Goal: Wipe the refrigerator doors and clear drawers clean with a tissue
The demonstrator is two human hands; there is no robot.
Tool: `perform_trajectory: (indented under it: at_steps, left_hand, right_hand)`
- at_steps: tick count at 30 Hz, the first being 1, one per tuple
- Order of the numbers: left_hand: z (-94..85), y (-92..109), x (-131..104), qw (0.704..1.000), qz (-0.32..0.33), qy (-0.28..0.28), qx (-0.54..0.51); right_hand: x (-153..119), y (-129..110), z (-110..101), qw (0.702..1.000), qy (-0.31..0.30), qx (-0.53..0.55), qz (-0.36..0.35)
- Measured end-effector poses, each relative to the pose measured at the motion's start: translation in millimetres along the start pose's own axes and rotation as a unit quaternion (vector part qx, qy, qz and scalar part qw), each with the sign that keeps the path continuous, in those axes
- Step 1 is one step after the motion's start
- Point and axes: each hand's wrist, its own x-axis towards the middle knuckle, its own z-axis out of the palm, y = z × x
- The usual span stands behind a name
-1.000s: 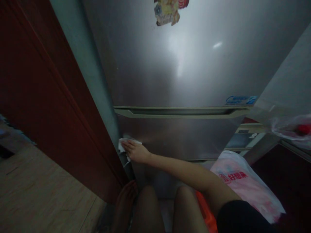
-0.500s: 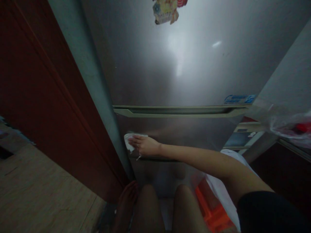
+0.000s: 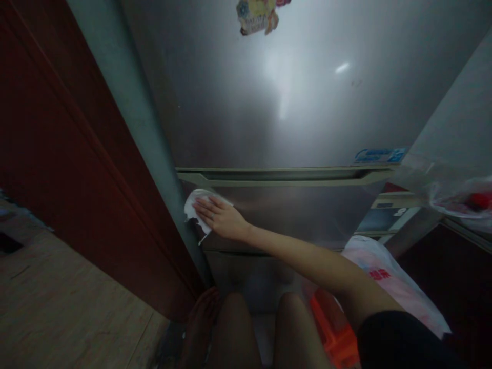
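My right hand (image 3: 221,219) lies flat on a white cloth (image 3: 191,206) with ragged edges, pressing it against the left end of the refrigerator's middle drawer (image 3: 292,210). A thin strip of the cloth hangs below my fingers. The hand is just under the long recessed handle (image 3: 284,175). Low down, beside my left knee and the door frame, my left hand (image 3: 205,306) rests in shadow, its fingers loosely apart and nothing visible in them.
A reddish-brown wooden door frame (image 3: 88,169) stands close on the left. At the lower right are an orange plastic container (image 3: 334,328) and a white plastic bag (image 3: 400,287) with red print. Clear plastic with something red (image 3: 480,201) hangs at the right.
My right hand and the cloth have moved up and slightly left across the drawer front. The right forearm now slants more, uncovering more of the white bag. My left hand stays put.
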Motion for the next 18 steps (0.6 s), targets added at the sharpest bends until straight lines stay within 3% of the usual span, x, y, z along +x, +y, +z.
perform_trajectory:
  at_steps: [5, 9, 13, 18]
  left_hand:
    - [-0.4, 1.7, 5.0, 1.000, -0.008, 0.012, 0.017]
    - [4.7, 5.9, 2.1, 1.000, -0.004, -0.002, 0.011]
    - [10.2, 10.0, -3.4, 1.000, 0.000, -0.011, 0.006]
    - [15.8, 8.7, -6.8, 1.000, 0.011, 0.006, 0.014]
  right_hand:
    - [-39.3, -39.8, 51.1, 0.998, -0.036, 0.042, -0.032]
    - [-70.7, -54.9, 71.9, 0.990, -0.086, 0.070, -0.086]
    - [-83.1, -50.2, 69.5, 0.983, -0.104, 0.065, -0.134]
    - [-64.7, -23.5, 43.1, 0.979, -0.113, 0.043, -0.164]
